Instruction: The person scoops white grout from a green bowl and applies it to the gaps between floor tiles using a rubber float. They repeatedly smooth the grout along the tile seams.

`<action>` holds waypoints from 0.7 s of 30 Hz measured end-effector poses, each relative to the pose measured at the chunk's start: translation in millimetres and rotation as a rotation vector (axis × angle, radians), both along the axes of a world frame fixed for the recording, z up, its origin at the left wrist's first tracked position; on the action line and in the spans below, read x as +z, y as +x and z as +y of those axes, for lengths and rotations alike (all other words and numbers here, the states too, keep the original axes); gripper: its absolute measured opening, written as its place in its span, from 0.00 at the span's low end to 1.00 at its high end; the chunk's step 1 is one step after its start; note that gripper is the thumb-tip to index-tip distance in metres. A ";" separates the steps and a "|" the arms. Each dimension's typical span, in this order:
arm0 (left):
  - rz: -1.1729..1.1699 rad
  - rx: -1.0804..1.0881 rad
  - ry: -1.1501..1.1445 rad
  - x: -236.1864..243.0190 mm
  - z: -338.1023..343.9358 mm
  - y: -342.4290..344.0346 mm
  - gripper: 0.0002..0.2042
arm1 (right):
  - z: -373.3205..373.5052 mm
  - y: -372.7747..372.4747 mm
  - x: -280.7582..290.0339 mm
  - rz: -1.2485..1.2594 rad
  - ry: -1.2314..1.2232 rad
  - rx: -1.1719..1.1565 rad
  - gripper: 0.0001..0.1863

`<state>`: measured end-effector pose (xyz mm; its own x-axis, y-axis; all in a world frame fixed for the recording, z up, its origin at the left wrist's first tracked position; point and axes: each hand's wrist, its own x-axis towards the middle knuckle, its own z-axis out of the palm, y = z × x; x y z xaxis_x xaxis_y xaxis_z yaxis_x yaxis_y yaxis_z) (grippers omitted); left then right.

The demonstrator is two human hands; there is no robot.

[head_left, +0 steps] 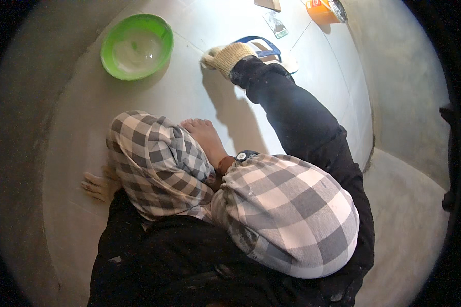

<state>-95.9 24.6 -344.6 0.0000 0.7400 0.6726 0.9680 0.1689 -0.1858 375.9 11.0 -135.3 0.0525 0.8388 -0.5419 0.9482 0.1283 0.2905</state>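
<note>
My right hand [225,57], in a cream knitted glove, reaches far out over the pale floor. Its fingers look curled in toward the left; whether anything is in them is hidden. Just beside and behind it lies a flip-flop with a white sole and a blue strap [264,45]. My left hand [100,187] rests low on the floor at the left, fingers stretched out, with nothing visible in it. A green bowl [107,53] stands at the far left, with whitish liquid inside, apart from both hands.
Tiled floor [189,92] stretches between bare walls that curve in at left and right. An orange container [323,11] lies at the far right, near a small flat card-like thing [275,25] and a brown flat piece [269,4]. My checked knees and bare foot [205,134] fill the middle.
</note>
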 end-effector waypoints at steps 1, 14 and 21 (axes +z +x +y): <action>0.009 -0.005 -0.001 0.9 -1.5 -3.2 0.32 | -11.5 0.7 -2.4 -0.025 -0.111 -0.069 0.22; -0.004 -0.023 0.012 -10.7 4.6 0.5 0.32 | -185.9 59.6 48.5 0.139 -0.244 -0.837 0.30; 0.004 -0.010 0.025 -11.7 1.1 -3.6 0.32 | -171.6 72.7 56.4 0.954 -0.069 -1.272 0.24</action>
